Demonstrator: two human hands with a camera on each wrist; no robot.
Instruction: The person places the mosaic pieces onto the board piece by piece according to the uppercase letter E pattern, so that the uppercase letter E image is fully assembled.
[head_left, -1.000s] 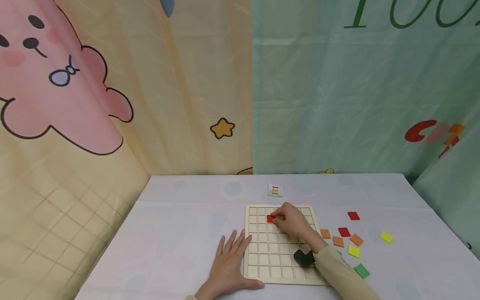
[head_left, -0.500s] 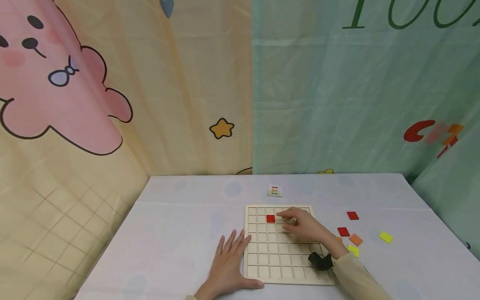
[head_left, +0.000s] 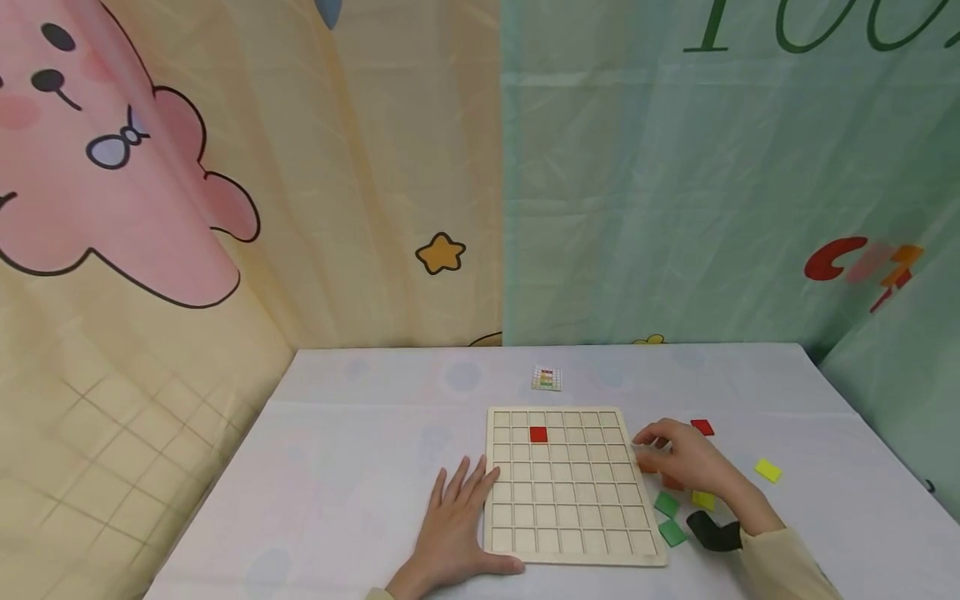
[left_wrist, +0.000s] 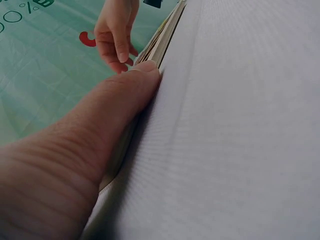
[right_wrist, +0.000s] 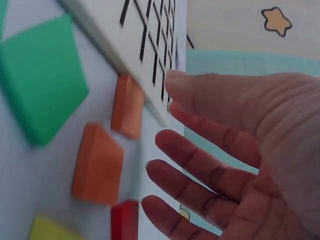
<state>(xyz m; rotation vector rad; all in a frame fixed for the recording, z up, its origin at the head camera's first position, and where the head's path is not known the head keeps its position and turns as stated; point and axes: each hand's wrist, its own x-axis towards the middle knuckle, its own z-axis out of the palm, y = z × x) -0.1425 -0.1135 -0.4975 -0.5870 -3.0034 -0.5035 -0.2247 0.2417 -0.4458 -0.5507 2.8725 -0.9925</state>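
Observation:
A pale grid board (head_left: 576, 496) lies flat on the table with one red square tile (head_left: 538, 434) set in a cell near its top. My left hand (head_left: 455, 533) is spread at the board's left side, fingers along that edge and thumb (left_wrist: 132, 82) at the near corner. Over the loose tiles beyond the board's right edge hovers my right hand (head_left: 690, 457), its fingers loosely bent and nothing between them. Below it, in the right wrist view, lie orange tiles (right_wrist: 98, 165), a green tile (right_wrist: 45, 80) and part of a red tile (right_wrist: 125, 220).
A small printed pattern card (head_left: 547, 378) lies behind the board. Right of the board are green tiles (head_left: 667, 503), yellow tiles (head_left: 768, 470) and another red tile (head_left: 702, 427). A black band (head_left: 712, 532) sits at the right wrist. Printed curtains (head_left: 652, 167) hang behind the table.
My right hand has let go of the red tile, leaving it in its cell, and has moved right, off the board to above the loose tiles. The left hand has stayed in place.

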